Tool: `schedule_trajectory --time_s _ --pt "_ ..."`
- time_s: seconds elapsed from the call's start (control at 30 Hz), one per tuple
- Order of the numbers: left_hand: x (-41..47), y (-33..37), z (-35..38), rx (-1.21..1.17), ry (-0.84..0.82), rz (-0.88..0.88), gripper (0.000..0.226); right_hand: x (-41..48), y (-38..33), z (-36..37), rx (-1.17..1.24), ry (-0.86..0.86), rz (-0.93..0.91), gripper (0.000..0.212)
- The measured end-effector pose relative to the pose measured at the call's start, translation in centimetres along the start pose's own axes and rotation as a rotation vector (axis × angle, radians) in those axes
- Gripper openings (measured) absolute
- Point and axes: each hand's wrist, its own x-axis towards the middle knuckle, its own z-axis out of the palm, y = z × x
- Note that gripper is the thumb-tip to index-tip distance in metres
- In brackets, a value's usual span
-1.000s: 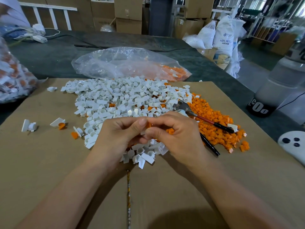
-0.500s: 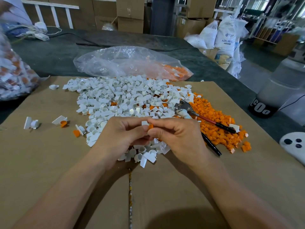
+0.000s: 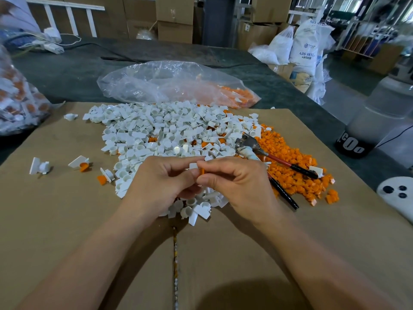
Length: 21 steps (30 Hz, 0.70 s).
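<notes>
- White plastic cap (image 3: 193, 165) is pinched in left hand (image 3: 159, 183), fingers curled.
- Right hand (image 3: 237, 186) pinches orange plug (image 3: 203, 171), touching that cap, above cardboard (image 3: 67, 220).

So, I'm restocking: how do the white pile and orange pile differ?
The white pile is bigger than the orange pile. The white pile is central, the orange pile at its right. Pliers lie mostly across the orange pile, not the white pile. Both lie on cardboard.

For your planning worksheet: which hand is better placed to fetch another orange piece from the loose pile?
Probably the right hand: the orange pile lies on its side; the left hand is nearer the white pieces.
</notes>
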Motion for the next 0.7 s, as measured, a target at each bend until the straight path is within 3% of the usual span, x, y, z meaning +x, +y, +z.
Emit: schedule_trajectory --time_s 0.27,0.57,0.7 --pt "-0.05 0.54 0.22 -0.043 0.110 -0.019 0.016 0.28 -0.04 -0.10 0.093 -0.051 0.052 0.033" --pt "0.28 0.46 0.08 -0.014 0.085 -0.117 0.011 0.13 0.21 -0.08 0.077 -0.117 0.040 0.026" --pt "0.35 0.64 -0.09 -0.144 0.092 -0.164 0.011 0.20 0.12 -0.05 0.181 -0.117 0.032 0.031"
